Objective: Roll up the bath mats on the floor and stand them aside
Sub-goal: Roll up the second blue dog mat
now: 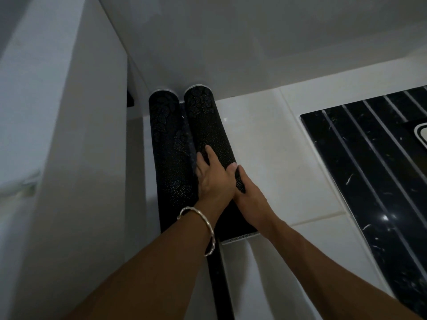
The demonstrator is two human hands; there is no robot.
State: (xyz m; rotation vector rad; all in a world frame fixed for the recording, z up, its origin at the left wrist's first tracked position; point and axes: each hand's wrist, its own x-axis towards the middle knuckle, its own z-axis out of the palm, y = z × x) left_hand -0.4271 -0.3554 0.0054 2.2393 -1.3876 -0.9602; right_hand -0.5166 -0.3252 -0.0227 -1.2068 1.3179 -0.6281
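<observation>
Head view: left hand [211,179] presses flat and right hand [248,197] grips the right rolled mat [208,125], at 12 o'clock; nudge it snug against the left roll [165,144].

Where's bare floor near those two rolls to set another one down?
Free: the white tile between the right roll and the black striped floor panel, up to the wall. Crowded: the corner, where the left roll lies against the white partition, and both hands press the right roll.
</observation>
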